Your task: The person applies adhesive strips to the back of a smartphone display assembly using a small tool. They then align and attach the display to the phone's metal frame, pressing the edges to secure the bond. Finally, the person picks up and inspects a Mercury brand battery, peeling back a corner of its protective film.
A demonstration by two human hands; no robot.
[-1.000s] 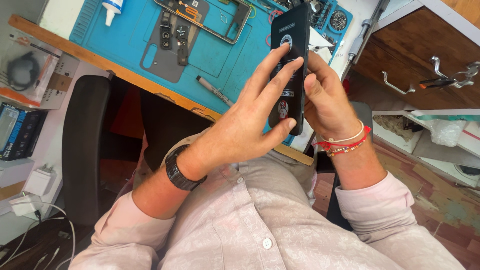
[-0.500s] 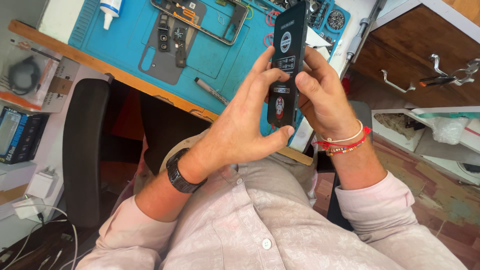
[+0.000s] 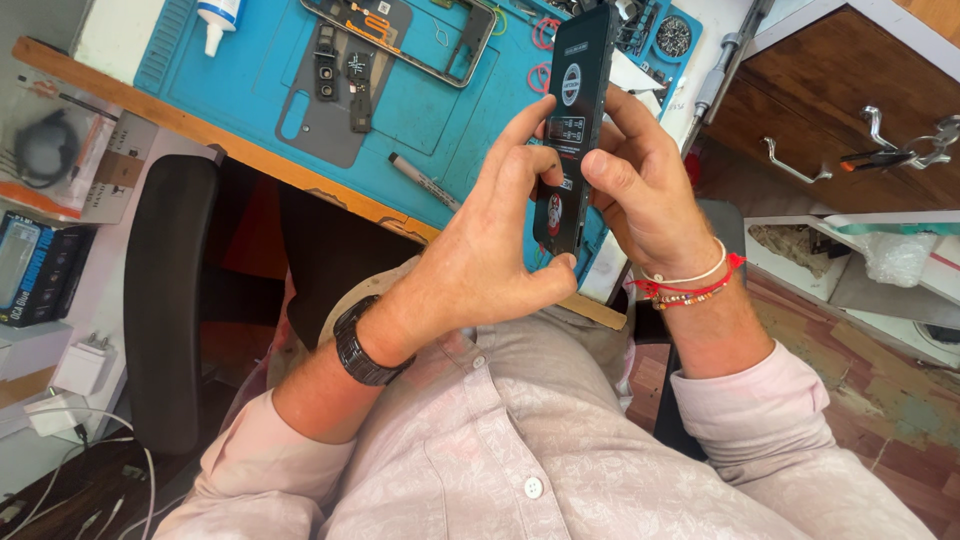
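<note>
Your two hands hold one black smartphone [image 3: 572,130] upright on its edge above your lap, in front of the tabletop [image 3: 130,95] edge. Its glossy back carries three stickers in a column: a round white one near the top, a rectangular one mid-way, and a small red-and-white one low down. Your left hand [image 3: 490,250] has its grip closed around the phone, thumb pressed at the lower edge and index fingertip on the middle sticker. Your right hand [image 3: 645,190] clasps the far side, its grip wrapped onto the phone's edge.

On the tabletop lies one blue rubber-like mat [image 3: 250,70] with ridged borders. On it sit one grey phone back cover [image 3: 335,90], one thin metal phone frame [image 3: 420,35] and one grey marker pen [image 3: 422,181]. A white squeeze bottle [image 3: 217,18] stands at the mat's top left.

A black watch [image 3: 360,345] rings your left wrist; red and white cord bracelets [image 3: 690,283] ring the right. A dark boxed package [image 3: 38,265] with blue print sits at far left, above one white charger plug [image 3: 82,365].
</note>
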